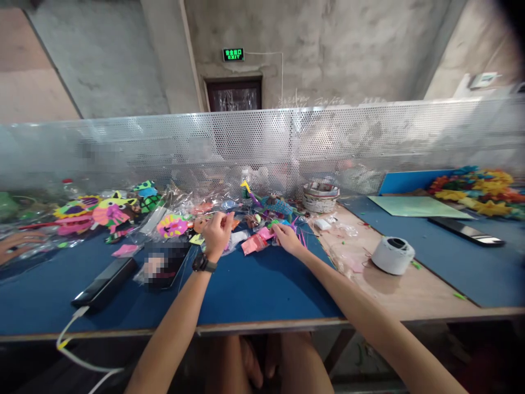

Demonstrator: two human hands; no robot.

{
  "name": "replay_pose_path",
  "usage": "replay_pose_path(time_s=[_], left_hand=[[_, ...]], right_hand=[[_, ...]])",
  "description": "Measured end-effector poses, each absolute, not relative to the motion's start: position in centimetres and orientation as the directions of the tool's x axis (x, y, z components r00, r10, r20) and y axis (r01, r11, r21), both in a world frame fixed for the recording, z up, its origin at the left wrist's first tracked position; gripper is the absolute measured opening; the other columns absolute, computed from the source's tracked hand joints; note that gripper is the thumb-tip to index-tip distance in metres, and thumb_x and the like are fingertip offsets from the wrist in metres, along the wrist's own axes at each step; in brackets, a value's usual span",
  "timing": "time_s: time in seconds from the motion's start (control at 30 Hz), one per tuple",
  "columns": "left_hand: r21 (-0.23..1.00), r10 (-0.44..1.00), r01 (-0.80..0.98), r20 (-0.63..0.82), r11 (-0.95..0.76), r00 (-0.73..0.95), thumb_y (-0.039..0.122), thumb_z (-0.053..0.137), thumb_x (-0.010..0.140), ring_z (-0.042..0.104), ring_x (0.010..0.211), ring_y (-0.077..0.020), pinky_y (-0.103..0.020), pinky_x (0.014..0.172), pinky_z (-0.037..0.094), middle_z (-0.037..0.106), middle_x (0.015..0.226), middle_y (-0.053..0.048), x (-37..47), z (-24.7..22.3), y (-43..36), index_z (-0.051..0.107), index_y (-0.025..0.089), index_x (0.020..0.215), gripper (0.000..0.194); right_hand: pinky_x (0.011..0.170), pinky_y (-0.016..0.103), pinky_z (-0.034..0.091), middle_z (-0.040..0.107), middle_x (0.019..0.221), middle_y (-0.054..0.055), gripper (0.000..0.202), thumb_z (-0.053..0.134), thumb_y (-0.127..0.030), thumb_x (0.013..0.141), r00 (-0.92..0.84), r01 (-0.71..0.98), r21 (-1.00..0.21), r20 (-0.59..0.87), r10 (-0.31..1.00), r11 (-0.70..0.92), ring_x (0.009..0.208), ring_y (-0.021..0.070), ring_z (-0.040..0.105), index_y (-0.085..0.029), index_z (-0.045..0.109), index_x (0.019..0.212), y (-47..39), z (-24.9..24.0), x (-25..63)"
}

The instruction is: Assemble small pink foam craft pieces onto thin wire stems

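My left hand (217,234), with a dark watch (204,265) on its wrist, is raised over the blue mat with its fingers closed. What it pinches is too small to make out. A small orange piece shows just beside those fingers. My right hand (287,239) has thumb and fingers pressed together at the upper end of a pink packet (256,243) lying on the mat. Just behind that hand lies a blue craft animal (276,206) with a purple and yellow neck. Colourful foam pieces and clear plastic bags lie behind my left hand.
On the left are a power bank (105,282) with a white cable, a phone (169,271), foam animal shapes (112,210) and another person's hand (20,243). A woven basket (321,196), a white tape roll (392,255) and another phone (466,232) are on the right. A perforated metal screen (262,145) stands behind.
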State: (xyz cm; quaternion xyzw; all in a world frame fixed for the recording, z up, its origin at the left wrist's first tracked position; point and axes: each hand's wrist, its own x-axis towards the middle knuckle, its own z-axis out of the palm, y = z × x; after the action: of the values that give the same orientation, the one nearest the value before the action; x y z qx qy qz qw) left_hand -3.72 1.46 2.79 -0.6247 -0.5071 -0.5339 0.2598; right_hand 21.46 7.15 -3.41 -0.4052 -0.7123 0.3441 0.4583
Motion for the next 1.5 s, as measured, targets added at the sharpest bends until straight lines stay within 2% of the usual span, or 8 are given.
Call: replay_pose_path(time_s=[0.37,0.53,0.7,0.87,1.03,1.2,1.33,1.5], left_hand=[[0.373,0.529,0.790,0.845,-0.486,-0.073,0.047,0.050,0.097,0.053,0.062,-0.0138,-0.025,0.063,0.039,0.056,0.065,0.001,-2.7,2.3,1.7,0.049,0.021,0.075,0.034],[0.347,0.596,0.825,0.803,-0.445,-0.016,0.043,0.047,0.097,0.053,0.063,-0.0143,-0.025,0.065,0.040,0.057,0.067,0.000,-2.8,2.2,2.0,0.055,0.021,0.077,0.031],[0.304,0.677,0.861,0.734,-0.408,0.062,0.041,0.046,0.097,0.059,0.072,-0.0167,-0.027,0.071,0.043,0.063,0.074,-0.003,-2.8,1.8,2.4,0.059,0.021,0.081,0.029],[0.373,0.749,0.808,0.651,-0.456,0.122,0.040,0.050,0.096,0.065,0.080,-0.0189,-0.030,0.078,0.048,0.072,0.086,-0.005,-3.0,1.2,2.9,0.068,0.021,0.090,0.026],[0.412,0.767,0.744,0.607,-0.526,0.206,0.033,0.055,0.094,0.067,0.098,-0.0217,-0.035,0.092,0.050,0.074,0.103,-0.007,-3.1,0.5,3.4,0.074,0.020,0.096,0.023],[0.390,0.754,0.735,0.608,-0.555,0.247,0.031,0.054,0.095,0.066,0.105,-0.0214,-0.036,0.098,0.049,0.074,0.107,-0.007,-2.8,0.2,3.5,0.075,0.021,0.100,0.024],[0.399,0.692,0.697,0.695,-0.596,0.194,0.034,0.049,0.099,0.066,0.104,-0.0210,-0.034,0.096,0.049,0.073,0.108,-0.007,-2.3,0.7,3.1,0.072,0.020,0.104,0.028],[0.541,0.699,0.585,0.713,-0.604,0.062,0.040,0.044,0.101,0.069,0.088,-0.0188,-0.029,0.081,0.052,0.074,0.094,-0.007,-1.8,1.1,2.9,0.069,0.019,0.108,0.034]], right_hand=[[0.049,0.024,0.037,0.049,0.048,-0.003,0.046,0.039,-0.056,0.095,-0.257,0.264,-0.864,0.365,0.895,0.428,0.045,0.0143,0.049,-0.019,0.062,0.080,7.1,-3.4,21.4],[0.050,0.025,0.038,0.050,0.049,-0.003,0.046,0.038,-0.055,0.095,-0.260,0.271,-0.856,0.375,0.890,0.440,0.047,0.0148,0.050,-0.019,0.061,0.078,7.0,-3.4,21.3],[0.050,0.025,0.038,0.050,0.049,-0.003,0.046,0.038,-0.055,0.095,-0.260,0.284,-0.850,0.376,0.889,0.443,0.048,0.0150,0.051,-0.019,0.062,0.079,6.8,-3.2,21.3],[0.053,0.025,0.040,0.052,0.052,-0.001,0.047,0.038,-0.056,0.095,-0.254,0.286,-0.844,0.390,0.885,0.454,0.054,0.0161,0.054,-0.019,0.063,0.078,6.9,-3.2,21.3],[0.054,0.025,0.040,0.052,0.053,-0.002,0.048,0.038,-0.057,0.095,-0.262,0.271,-0.847,0.393,0.882,0.458,0.055,0.0162,0.054,-0.019,0.063,0.079,6.8,-3.2,21.3],[0.054,0.025,0.040,0.052,0.053,-0.001,0.047,0.038,-0.055,0.095,-0.269,0.278,-0.843,0.392,0.879,0.461,0.057,0.0168,0.054,-0.020,0.063,0.079,6.7,-3.1,21.3],[0.056,0.026,0.041,0.053,0.054,0.000,0.048,0.038,-0.056,0.094,-0.269,0.286,-0.838,0.394,0.879,0.464,0.060,0.0178,0.055,-0.020,0.064,0.078,6.8,-3.1,21.3],[0.057,0.026,0.042,0.053,0.055,0.000,0.050,0.038,-0.058,0.095,-0.271,0.279,-0.845,0.387,0.882,0.456,0.060,0.0176,0.055,-0.019,0.064,0.079,6.8,-3.1,21.3]])
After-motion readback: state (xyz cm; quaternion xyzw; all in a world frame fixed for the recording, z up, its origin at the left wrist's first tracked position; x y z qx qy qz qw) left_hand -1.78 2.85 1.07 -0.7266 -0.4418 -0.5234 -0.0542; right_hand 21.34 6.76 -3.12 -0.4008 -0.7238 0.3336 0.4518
